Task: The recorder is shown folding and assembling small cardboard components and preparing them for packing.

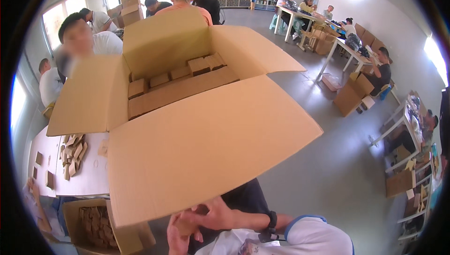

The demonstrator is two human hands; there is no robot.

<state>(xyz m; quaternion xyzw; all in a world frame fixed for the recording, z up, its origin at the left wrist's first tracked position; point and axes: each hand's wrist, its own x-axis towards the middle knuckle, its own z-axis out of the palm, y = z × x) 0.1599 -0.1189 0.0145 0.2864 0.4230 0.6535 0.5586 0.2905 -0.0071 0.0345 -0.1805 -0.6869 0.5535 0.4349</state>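
A large open cardboard box (211, 147) stands in front of me, its flaps folded outward. Inside, small brown cardboard packs (200, 66) lie in rows behind a long cardboard strip (183, 91). Below the near flap, my left hand (177, 237) and my right hand (219, 214) are close together, fingers curled. Between them is a small tan piece (186, 227) that looks like folded cardboard, mostly covered by the fingers. The flap's lower edge hides part of the fingertips.
At left, a white table (96, 170) bears a heap of small cardboard pieces (72, 155). Under it, another open carton (75, 227) holds similar brown pieces. Several people sit around, one person (77, 34) just beyond the box. Worktables (347, 48) line the right side.
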